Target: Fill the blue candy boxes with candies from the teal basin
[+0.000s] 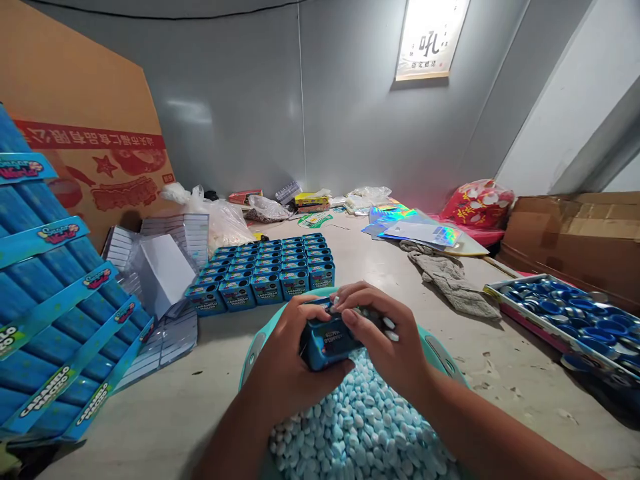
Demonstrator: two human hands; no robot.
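A small blue candy tin (331,341) with lettering on its side is tilted in my left hand (287,353), whose fingers wrap round it. My right hand (383,327) curves over the top of the tin, fingers bent, with several pale candies (390,328) held in and under them. Below both hands stands a turquoise basin (257,340) heaped with light blue and white candies (360,427). The tin's opening is mostly hidden by my right fingers.
Rows of blue tins (265,287) stand behind the basin. Stacked blue display boxes (55,300) rise at left before a large carton (90,100). At right lie a grey glove (453,280) and a tray of blue lids (595,327). Plastic bags (225,220) sit farther back.
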